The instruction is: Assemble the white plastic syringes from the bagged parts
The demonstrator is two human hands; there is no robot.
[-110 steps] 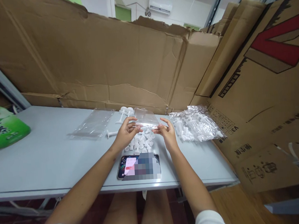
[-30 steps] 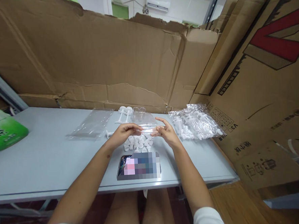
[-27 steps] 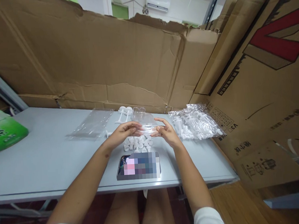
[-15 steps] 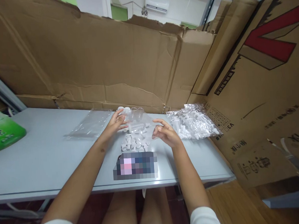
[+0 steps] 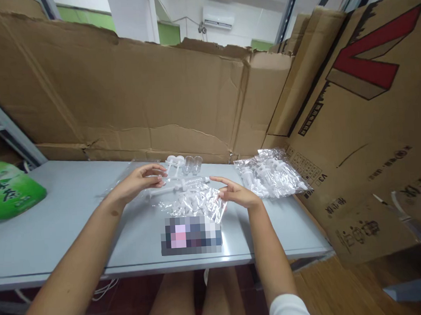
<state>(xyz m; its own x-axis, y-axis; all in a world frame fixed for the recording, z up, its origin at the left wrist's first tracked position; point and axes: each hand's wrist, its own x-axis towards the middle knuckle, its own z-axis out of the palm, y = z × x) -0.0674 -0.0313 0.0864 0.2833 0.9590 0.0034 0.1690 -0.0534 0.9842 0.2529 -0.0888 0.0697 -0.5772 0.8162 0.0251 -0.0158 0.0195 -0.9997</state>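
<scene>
Dropped from both now-open hands, left hand and right hand, clear bag covers white caps.

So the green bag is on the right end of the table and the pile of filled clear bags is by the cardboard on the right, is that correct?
Not quite. In the head view the green bag lies at the left end of the table, not the right. The pile of filled clear bags is indeed by the cardboard on the right.
</scene>
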